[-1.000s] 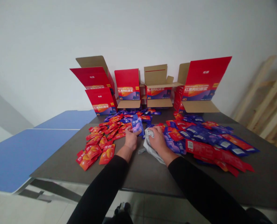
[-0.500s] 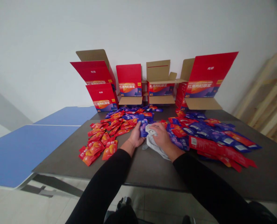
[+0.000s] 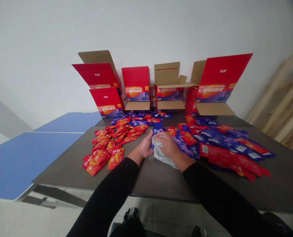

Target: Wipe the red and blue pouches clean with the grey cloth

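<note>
At the middle of the table, my left hand (image 3: pixel 145 146) is closed on the left edge of a blue-purple pouch (image 3: pixel 157 129) held upright. My right hand (image 3: pixel 169 144) grips a grey-white cloth (image 3: pixel 157 142) and presses it against the pouch's front, hiding most of it. The cloth's loose end trails onto the table below my right wrist. To the left of my hands lie many small red pouches (image 3: pixel 116 158) with orange fruit prints. Right beside my right hand is a heap of blue pouches (image 3: pixel 213 136) mixed with red ones.
Open red cartons stand along the back: a stacked pair at left (image 3: pixel 106 102), two in the middle (image 3: pixel 137 93) (image 3: pixel 169 93), and one at right (image 3: pixel 212 93). A blue table (image 3: pixel 49 144) adjoins the dark table (image 3: pixel 69 171). Wooden planks (image 3: pixel 279 105) lean at the far right.
The pouch and my left hand have shifted slightly right. The cloth in my right hand has moved a little left across the pouch and now covers more of it.
</note>
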Available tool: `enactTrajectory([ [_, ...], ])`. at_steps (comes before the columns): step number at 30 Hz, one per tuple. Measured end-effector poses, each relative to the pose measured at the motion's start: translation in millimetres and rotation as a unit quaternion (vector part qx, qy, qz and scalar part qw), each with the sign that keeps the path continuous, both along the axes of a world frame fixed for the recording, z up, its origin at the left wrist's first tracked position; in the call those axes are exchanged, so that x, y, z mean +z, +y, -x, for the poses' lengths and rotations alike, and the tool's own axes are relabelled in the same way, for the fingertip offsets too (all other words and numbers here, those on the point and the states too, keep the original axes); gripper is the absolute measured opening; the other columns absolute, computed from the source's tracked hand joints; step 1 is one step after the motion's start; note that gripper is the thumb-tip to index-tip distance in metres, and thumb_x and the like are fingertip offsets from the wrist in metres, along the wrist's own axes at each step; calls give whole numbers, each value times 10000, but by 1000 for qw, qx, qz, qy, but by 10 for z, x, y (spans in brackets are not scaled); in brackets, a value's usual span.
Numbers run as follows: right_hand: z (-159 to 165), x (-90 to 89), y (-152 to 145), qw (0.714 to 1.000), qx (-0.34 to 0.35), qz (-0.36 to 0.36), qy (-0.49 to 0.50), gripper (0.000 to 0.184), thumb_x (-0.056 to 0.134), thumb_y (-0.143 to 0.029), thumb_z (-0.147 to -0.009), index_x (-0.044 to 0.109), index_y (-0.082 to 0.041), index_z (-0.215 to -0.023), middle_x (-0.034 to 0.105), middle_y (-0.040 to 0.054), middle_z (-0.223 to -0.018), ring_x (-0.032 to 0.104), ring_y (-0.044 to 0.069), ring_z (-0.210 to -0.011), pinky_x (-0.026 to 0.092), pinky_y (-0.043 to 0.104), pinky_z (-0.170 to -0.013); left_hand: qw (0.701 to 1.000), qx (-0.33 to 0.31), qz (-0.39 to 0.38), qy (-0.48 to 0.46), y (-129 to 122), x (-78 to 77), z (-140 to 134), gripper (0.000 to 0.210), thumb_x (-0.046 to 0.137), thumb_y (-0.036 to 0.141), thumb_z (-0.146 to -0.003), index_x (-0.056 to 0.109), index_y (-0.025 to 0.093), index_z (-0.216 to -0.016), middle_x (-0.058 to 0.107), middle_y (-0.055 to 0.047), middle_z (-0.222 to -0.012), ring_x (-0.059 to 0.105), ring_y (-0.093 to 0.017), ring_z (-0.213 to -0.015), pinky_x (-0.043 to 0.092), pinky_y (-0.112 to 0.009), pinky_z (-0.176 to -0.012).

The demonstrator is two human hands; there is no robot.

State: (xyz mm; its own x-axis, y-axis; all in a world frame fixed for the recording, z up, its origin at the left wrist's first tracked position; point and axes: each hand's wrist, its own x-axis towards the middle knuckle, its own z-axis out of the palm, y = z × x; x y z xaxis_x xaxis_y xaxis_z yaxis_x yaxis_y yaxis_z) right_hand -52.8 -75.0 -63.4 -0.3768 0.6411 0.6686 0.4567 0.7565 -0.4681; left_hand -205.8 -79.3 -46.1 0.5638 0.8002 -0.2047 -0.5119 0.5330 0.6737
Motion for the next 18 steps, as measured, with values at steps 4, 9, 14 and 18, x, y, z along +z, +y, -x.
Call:
enactTrajectory([
  [4,-33,-10,69,994,-82,5,72,484,539,-51,-713,753,-268,-1089,652,63,-1142,601,255,-1126,497,471,-1066,998,12,-23,57,25,-89,-33,542,515,635,-947,705,151,-1103,750,-115,-887,731,-255,-821,563,-354,-783],
  [9,-83,-10,155,975,-168,6,145,354,555,-135,-781,742,-227,-1067,622,86,-1075,617,255,-1047,529,440,-1007,994,13,-43,101,-2,-75,-37,473,533,579,-965,719,156,-1066,737,-90,-825,699,-200,-700,552,-278,-667],
  [14,-193,23,264,944,-254,30,210,256,563,-194,-801,719,-175,-1003,615,108,-1025,611,256,-981,535,439,-969,995,16,-7,98,-50,41,19,422,544,526,-980,717,141,-988,722,-97,-855,664,-160,-643,515,-242,-559],
  [18,-205,48,234,939,-256,23,227,257,565,-194,-796,711,-192,-1008,608,94,-1029,603,249,-984,538,433,-967,999,22,10,21,-21,100,76,485,510,574,-977,708,133,-1016,718,-105,-872,686,-183,-708,513,-255,-562],
])
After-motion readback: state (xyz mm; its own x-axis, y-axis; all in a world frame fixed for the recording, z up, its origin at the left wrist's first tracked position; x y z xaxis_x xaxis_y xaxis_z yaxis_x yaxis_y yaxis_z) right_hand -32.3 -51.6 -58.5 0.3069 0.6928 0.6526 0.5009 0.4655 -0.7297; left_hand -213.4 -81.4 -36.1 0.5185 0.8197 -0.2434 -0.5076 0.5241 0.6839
